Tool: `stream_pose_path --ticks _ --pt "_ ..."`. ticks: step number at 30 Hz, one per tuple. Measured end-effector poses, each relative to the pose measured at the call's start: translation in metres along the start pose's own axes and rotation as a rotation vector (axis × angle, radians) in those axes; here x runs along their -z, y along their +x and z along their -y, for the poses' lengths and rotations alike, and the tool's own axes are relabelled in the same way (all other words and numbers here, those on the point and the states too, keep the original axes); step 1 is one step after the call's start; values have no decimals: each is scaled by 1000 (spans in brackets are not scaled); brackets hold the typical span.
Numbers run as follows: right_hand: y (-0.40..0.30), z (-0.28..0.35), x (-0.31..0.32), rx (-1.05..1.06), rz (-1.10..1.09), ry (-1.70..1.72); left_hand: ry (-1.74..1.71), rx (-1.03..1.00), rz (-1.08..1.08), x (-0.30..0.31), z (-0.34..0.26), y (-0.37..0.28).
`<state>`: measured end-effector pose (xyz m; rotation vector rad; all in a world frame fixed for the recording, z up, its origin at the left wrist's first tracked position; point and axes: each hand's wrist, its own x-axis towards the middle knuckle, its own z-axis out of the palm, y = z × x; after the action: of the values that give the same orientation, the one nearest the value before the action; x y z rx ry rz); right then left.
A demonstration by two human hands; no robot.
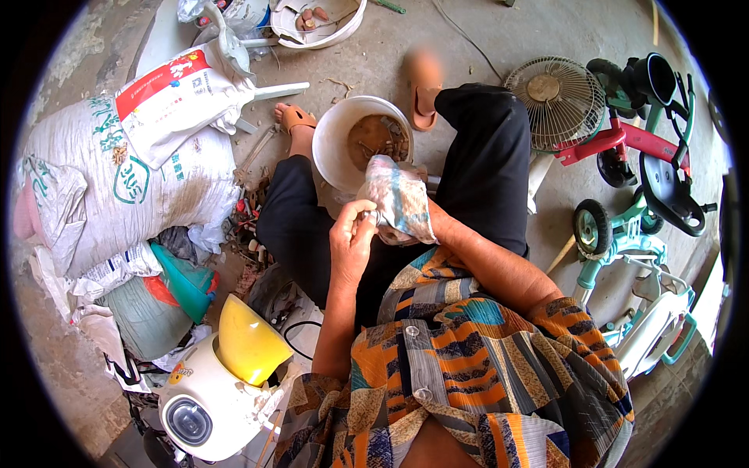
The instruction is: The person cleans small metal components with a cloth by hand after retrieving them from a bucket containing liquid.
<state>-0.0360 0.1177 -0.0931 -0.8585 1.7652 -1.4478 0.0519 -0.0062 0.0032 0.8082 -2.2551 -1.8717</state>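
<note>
My left hand [350, 238] pinches a small greyish, shiny piece [372, 217] between thumb and fingers, right against the edge of a stained, patterned cloth [401, 199]. That cloth covers most of my right hand [439, 219], so only the wrist shows clearly and its grip is hidden. A grey, handle-like end [433, 182] pokes out beside the cloth near my thigh. Below both hands, between my legs, stands a white plastic bucket [327, 137]. Brownish contents with several small dark pieces [393, 139] lie at its bottom.
Stuffed woven sacks [193, 158] and a red-and-white bag [167, 105] lie at left. A white appliance [228, 409] holds a yellow bowl-like piece [251, 339]. A fan cage [553, 102] and children's ride-on toys [626, 234] are at right. A broken white basin [319, 41] is ahead.
</note>
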Motion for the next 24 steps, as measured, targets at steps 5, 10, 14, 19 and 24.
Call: stream_pose_path --ticks 5,10,14,19,24 --pt "-5 1 -4 -238 -58 280 -78 316 -91 -6 -7 2" --pt "-5 0 -4 -219 0 22 -57 238 -95 -6 3 4" --pt "-5 -3 -3 -222 8 6 -6 196 -93 -5 7 0" --pt "-1 -6 -2 -198 50 -39 164 35 -42 -5 3 -2" --pt "2 -2 0 -113 27 -96 178 -140 9 1 13 0"
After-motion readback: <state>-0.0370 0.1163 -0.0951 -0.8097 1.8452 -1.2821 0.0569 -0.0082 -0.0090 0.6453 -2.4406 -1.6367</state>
